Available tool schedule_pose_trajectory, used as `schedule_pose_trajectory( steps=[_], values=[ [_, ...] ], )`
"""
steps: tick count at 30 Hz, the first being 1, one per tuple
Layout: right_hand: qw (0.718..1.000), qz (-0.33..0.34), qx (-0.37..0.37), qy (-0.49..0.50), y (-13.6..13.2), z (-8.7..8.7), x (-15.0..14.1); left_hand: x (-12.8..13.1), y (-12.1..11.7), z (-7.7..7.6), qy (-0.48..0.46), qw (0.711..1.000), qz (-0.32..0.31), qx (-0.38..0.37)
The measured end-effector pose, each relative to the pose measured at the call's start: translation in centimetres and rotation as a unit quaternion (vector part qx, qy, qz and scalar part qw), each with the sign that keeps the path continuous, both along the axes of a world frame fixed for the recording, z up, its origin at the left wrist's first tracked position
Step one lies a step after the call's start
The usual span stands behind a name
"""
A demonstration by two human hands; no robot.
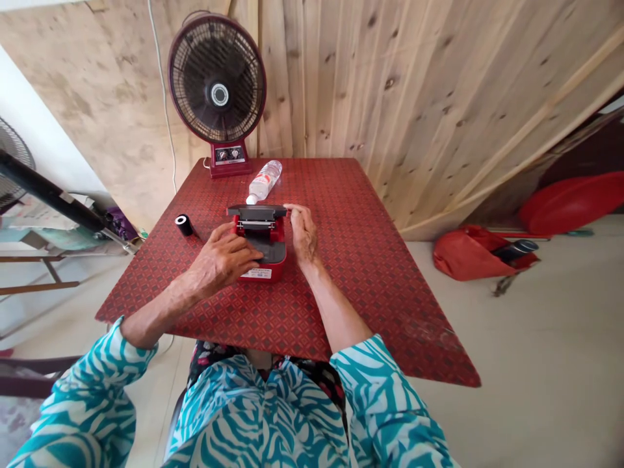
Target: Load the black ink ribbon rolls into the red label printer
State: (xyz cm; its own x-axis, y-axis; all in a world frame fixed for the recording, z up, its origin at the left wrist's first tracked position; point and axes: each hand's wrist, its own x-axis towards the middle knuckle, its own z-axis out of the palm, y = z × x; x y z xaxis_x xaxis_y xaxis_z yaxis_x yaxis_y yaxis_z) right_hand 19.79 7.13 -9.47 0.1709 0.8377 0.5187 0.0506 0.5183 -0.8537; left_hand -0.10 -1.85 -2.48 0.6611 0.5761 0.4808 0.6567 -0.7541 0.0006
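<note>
The left grip (221,260) lies half-open on the red machine (260,270), the right grip (302,234) pinches the end of its raised black lid (256,211), and on the desk (341,312) a black roll (184,225) sits at 10 o'clock, a water bottle (263,182) at 12.

Surface: we look down on a table (370,279) with a red diamond-patterned top, filling the middle of the frame
Top edge, left of centre: we find the base of an electric desk fan (229,159) standing there
Just right of it: we see a clear plastic bottle (264,182) lying on its side
Left of centre: we see a black roll (184,225) on the tabletop
Centre: we see a red machine (279,270) with a black lid, apart from the roll
</note>
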Motion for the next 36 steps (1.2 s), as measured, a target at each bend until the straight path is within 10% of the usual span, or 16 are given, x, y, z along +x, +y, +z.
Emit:
schedule_pose_trajectory(
  steps=[13,25,30,33,36],
  values=[
    [1.000,0.004,0.007,0.006,0.2,0.0,-0.1,1.3,1.3,2.6,-0.027,0.997,0.054,0.038],
    [1.000,-0.015,0.005,0.001,-1.2,0.0,-0.2,1.1,-2.2,-0.2,0.037,0.998,0.004,0.050],
    [0.998,0.008,-0.048,0.047,-1.6,-0.5,-0.3,0.2,-1.7,-0.2,-0.078,0.997,0.001,-0.003],
    [0.992,0.030,-0.096,0.071,-1.8,-0.8,-0.4,-0.9,0.6,-0.8,-0.282,0.948,0.118,-0.090],
    [0.986,0.042,-0.124,0.100,-2.0,-0.7,-0.4,-1.6,3.3,-1.9,-0.468,0.821,0.190,-0.267]
  ],
)
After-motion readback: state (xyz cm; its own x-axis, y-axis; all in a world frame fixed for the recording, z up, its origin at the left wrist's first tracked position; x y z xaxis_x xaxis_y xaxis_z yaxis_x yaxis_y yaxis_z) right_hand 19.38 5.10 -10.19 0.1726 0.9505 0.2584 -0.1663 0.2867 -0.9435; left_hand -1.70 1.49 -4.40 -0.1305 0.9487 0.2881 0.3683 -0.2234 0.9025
